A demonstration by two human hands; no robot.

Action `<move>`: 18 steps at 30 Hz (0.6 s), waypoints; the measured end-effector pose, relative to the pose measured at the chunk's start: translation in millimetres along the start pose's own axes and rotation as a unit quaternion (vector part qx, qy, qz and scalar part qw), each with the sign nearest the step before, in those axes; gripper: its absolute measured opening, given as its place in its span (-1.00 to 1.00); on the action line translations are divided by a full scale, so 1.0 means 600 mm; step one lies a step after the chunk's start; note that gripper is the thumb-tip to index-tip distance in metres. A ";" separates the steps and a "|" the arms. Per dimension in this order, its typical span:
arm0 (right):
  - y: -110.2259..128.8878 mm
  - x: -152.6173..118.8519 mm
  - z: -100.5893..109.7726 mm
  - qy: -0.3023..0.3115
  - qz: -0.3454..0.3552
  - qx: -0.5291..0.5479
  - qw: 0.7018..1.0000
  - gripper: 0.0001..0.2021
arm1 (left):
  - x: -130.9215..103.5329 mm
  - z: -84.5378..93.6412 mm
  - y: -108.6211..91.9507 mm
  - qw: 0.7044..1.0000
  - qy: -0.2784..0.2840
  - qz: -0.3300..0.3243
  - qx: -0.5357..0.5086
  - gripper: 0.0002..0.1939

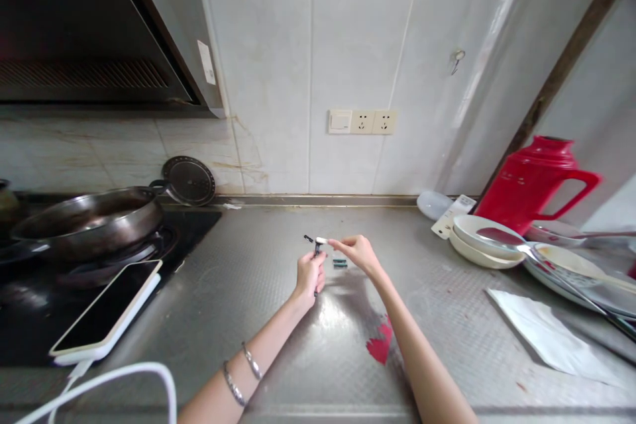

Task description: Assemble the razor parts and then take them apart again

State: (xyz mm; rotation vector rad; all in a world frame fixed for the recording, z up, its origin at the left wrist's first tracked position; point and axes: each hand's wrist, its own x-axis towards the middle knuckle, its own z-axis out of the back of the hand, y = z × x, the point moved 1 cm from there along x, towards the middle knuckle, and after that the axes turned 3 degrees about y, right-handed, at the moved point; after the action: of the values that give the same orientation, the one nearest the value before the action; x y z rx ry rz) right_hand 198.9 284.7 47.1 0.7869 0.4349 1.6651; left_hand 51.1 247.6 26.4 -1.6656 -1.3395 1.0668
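My left hand (311, 273) is closed around a slim black stick-like object (317, 249) that stands roughly upright, its lower end showing under the fist. My right hand (358, 250) pinches a small white piece (321, 240), held at the top of the black object; whether they touch I cannot tell. Just left of it is a short black piece (308, 238). Between and behind my hands, small dark green strips (340, 263) lie on the steel counter (278, 232). These small things are too tiny to name.
On the left, a steel pan (94, 222) sits on the black stove (30, 318), with a phone (106, 311) on its edge and a white cable (124, 371). To the right are a red thermos (529, 182), stacked bowls (484, 248), a power strip (453, 216) and a white napkin (546, 331).
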 end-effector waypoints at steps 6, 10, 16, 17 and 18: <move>-0.005 -0.002 0.005 0.002 -0.011 -0.008 1.000 -0.40 | 0.000 0.003 -0.006 1.000 -0.010 -0.025 0.005 -0.74; 0.010 -0.006 -0.001 -0.028 0.021 -0.006 0.999 -0.36 | -0.002 0.001 -0.002 1.000 -0.004 -0.008 0.018 -0.75; -0.004 -0.008 0.013 -0.037 -0.002 -0.025 0.999 -0.37 | 0.000 0.004 -0.007 0.999 0.003 -0.036 0.008 -0.73; -0.004 -0.008 0.014 -0.041 -0.003 -0.022 0.999 -0.38 | 0.001 0.004 -0.007 0.999 0.002 -0.038 0.010 -0.73; -0.003 -0.008 0.012 -0.044 0.000 -0.015 0.999 -0.38 | 0.001 0.004 -0.007 0.999 0.001 -0.038 0.013 -0.73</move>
State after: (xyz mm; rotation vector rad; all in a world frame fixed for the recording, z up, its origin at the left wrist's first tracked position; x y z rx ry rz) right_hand 205.8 279.5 49.6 0.8336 0.3469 1.6278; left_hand 47.1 249.0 29.2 -1.5849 -1.3714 1.0347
